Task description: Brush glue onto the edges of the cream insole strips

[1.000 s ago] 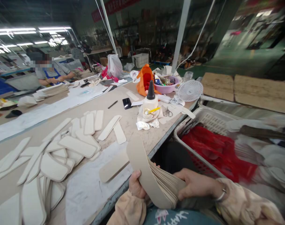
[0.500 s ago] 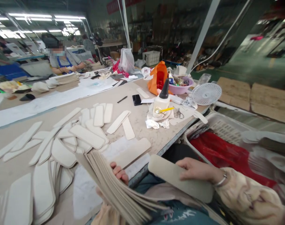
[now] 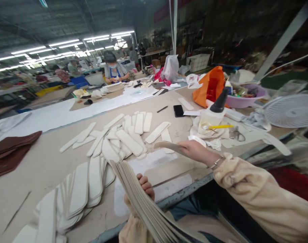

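My left hand is closed around a thick stack of long beige strips, which fans out toward my lap. One single beige strip with a rounded end is pinched in my right hand, held above the table and seen nearly edge-on. Under it lies another long beige panel on white paper. Left of my hands, many loose pale strips with rounded corners are heaped on the table, and overlapping larger pieces spread toward the near left.
A white glue bottle with a black nozzle, scissors, a phone and an orange bag stand to the right. Beyond are a purple basin and white fan. Brown sheets lie left. A co-worker sits across.
My right hand has carried its single strip from over my lap up and forward above the table. My left hand keeps its stack. The view has turned left.
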Tool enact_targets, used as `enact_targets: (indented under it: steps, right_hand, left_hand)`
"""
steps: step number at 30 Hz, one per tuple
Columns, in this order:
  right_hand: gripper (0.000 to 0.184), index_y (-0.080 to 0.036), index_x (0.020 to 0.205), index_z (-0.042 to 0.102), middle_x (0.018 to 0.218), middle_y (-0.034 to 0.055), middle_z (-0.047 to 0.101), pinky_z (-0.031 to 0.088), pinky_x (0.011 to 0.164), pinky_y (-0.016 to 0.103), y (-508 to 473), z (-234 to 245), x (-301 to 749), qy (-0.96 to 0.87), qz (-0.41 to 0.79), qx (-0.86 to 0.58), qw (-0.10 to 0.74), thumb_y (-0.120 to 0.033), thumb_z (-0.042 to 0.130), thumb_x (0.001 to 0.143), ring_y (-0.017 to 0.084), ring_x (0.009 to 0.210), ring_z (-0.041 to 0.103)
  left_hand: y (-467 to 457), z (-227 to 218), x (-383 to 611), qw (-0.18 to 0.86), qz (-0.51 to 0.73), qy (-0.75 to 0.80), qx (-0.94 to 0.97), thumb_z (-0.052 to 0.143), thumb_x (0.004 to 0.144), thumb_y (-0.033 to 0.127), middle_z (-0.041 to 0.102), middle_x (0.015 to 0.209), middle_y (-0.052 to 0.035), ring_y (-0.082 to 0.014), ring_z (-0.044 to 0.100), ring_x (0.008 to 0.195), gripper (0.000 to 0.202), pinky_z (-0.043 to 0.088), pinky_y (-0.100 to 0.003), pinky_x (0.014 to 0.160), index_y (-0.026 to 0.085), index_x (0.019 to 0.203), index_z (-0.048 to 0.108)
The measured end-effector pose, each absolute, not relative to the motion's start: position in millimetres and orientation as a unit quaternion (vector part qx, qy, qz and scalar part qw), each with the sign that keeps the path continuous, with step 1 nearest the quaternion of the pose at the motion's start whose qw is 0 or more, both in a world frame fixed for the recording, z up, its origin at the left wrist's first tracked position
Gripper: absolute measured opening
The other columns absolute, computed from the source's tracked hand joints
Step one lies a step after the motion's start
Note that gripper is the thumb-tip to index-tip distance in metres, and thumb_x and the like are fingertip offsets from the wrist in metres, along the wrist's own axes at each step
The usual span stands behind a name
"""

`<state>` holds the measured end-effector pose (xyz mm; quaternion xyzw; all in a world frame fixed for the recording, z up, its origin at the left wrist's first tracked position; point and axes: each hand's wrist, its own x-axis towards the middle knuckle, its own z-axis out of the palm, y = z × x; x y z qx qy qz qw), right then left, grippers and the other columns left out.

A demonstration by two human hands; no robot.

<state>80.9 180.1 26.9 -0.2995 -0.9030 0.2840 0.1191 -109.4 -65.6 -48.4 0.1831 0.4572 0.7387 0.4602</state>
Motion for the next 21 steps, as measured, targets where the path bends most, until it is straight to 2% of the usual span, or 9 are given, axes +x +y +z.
enact_targets:
  steps: [2, 5, 7, 9, 11, 13, 15, 17, 21]
  right_hand:
    - [0.025, -0.024, 0.093, 0.072, 0.084, 0.0022, 0.072, 0.045, 0.074, 0.03, 184, 15, 56, -0.904, 0.278, -0.301, 0.12, -0.022, 0.048, 0.085, 0.022, 0.08, 0.064]
    - [0.031, -0.018, 0.111, 0.067, 0.103, 0.0097, 0.071, 0.044, 0.086, 0.037, 182, 5, 32, -0.895, 0.286, -0.316, 0.134, -0.02, 0.049, 0.086, 0.028, 0.096, 0.063]
    - [0.039, -0.013, 0.124, 0.059, 0.119, 0.0142, 0.065, 0.042, 0.094, 0.041, 171, 8, 29, -0.888, 0.285, -0.327, 0.154, -0.026, 0.051, 0.088, 0.03, 0.11, 0.058]
    - [0.049, -0.011, 0.131, 0.053, 0.126, 0.0145, 0.06, 0.042, 0.097, 0.039, 153, 19, 37, -0.874, 0.335, -0.315, 0.16, -0.038, 0.05, 0.09, 0.028, 0.116, 0.056]
    - [0.057, -0.013, 0.138, 0.046, 0.122, 0.0112, 0.064, 0.045, 0.094, 0.036, 130, 33, 51, -0.82, 0.507, -0.244, 0.107, -0.047, 0.046, 0.092, 0.024, 0.11, 0.06]
    - [0.067, -0.016, 0.144, 0.038, 0.122, 0.0102, 0.063, 0.047, 0.091, 0.035, 108, 45, 66, -0.79, 0.589, -0.171, 0.022, -0.051, 0.051, 0.088, 0.025, 0.109, 0.061]
    - [0.084, -0.018, 0.144, 0.038, 0.13, 0.0118, 0.058, 0.044, 0.094, 0.037, 89, 51, 76, -0.812, 0.556, -0.174, 0.008, -0.051, 0.069, 0.073, 0.029, 0.116, 0.056]
    - [0.089, -0.019, 0.14, 0.043, 0.129, 0.0124, 0.058, 0.043, 0.093, 0.037, 75, 51, 79, -0.834, 0.504, -0.224, 0.029, -0.045, 0.077, 0.063, 0.031, 0.114, 0.056]
    - [0.066, -0.018, 0.126, 0.052, 0.105, 0.0077, 0.068, 0.046, 0.075, 0.029, 60, 44, 80, -0.839, 0.462, -0.287, 0.034, -0.033, 0.072, 0.065, 0.025, 0.09, 0.064]
  left_hand:
    - [-66, -38, -105, 0.479, 0.758, 0.42, 0.142, 0.051, 0.07, 0.068, 0.045, 0.069, 0.0048, -0.0035, 0.043, 0.053, 0.048, 0.04, -0.013, 0.05, 0.026, 0.092, 0.059]
    - [-64, -24, -98, 0.493, 0.781, 0.369, 0.104, 0.061, 0.063, 0.063, 0.048, 0.074, 0.0044, -0.003, 0.048, 0.058, 0.048, 0.044, -0.009, 0.056, 0.026, 0.094, 0.059]
    - [-64, -21, -97, 0.504, 0.799, 0.317, 0.079, 0.065, 0.062, 0.054, 0.054, 0.077, 0.0031, -0.0045, 0.053, 0.063, 0.046, 0.047, -0.01, 0.061, 0.025, 0.097, 0.06]
    - [-63, -23, -97, 0.516, 0.81, 0.275, 0.055, 0.065, 0.064, 0.046, 0.062, 0.082, 0.0002, -0.0091, 0.06, 0.071, 0.042, 0.051, -0.017, 0.068, 0.023, 0.1, 0.063]
    - [-61, -27, -97, 0.502, 0.819, 0.276, 0.032, 0.063, 0.068, 0.04, 0.07, 0.086, -0.0019, -0.0151, 0.065, 0.08, 0.037, 0.054, -0.026, 0.077, 0.022, 0.1, 0.066]
    - [-55, -29, -93, 0.454, 0.833, 0.316, 0.005, 0.062, 0.069, 0.032, 0.074, 0.084, 0.0001, -0.0179, 0.068, 0.083, 0.029, 0.053, -0.031, 0.083, 0.023, 0.096, 0.069]
    - [-46, -27, -84, 0.41, 0.843, 0.348, -0.026, 0.064, 0.067, 0.026, 0.075, 0.078, 0.002, -0.0189, 0.069, 0.08, 0.025, 0.054, -0.031, 0.08, 0.024, 0.091, 0.071]
    - [-36, -24, -71, 0.399, 0.836, 0.374, -0.039, 0.067, 0.063, 0.025, 0.075, 0.073, 0.0005, -0.0208, 0.07, 0.074, 0.025, 0.056, -0.031, 0.073, 0.021, 0.087, 0.072]
    - [-27, -18, -45, 0.409, 0.822, 0.396, -0.026, 0.073, 0.055, 0.027, 0.074, 0.072, -0.0025, -0.0238, 0.07, 0.069, 0.036, 0.057, -0.033, 0.065, 0.017, 0.089, 0.071]
